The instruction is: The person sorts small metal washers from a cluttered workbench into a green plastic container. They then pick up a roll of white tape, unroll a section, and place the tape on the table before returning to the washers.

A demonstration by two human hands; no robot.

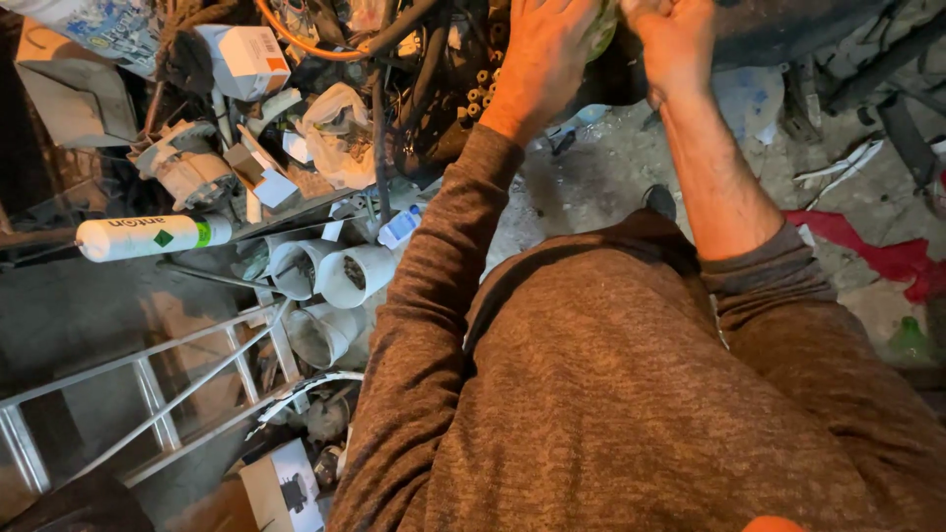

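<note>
Cluttered workshop ground fills the view: grey concrete floor on the right, a heap of parts and rubbish on the left, seen straight down over a brown knitted sweater. Both arms stretch up toward twelve o'clock. The left hand lies flat with fingers spread, palm pressed against a pale green object at the top edge; the right hand, sleeve pushed up to the elbow, is clenched into a fist just beside it, touching the same object. What the green thing is cannot be told, as the hands cover most of it. At nine o'clock lies one white sealant cartridge with a green diamond mark, on its side. At eleven o'clock sits one white cardboard box with an orange corner, and just right of it a crumpled white plastic bag. Three white round tubs cluster left of the left elbow, open mouths showing. An aluminium ladder lies across eight o'clock, and one white carton with a dark picture rests at seven. An orange cable curves along the top, and a red scrap lies at three o'clock.
</note>
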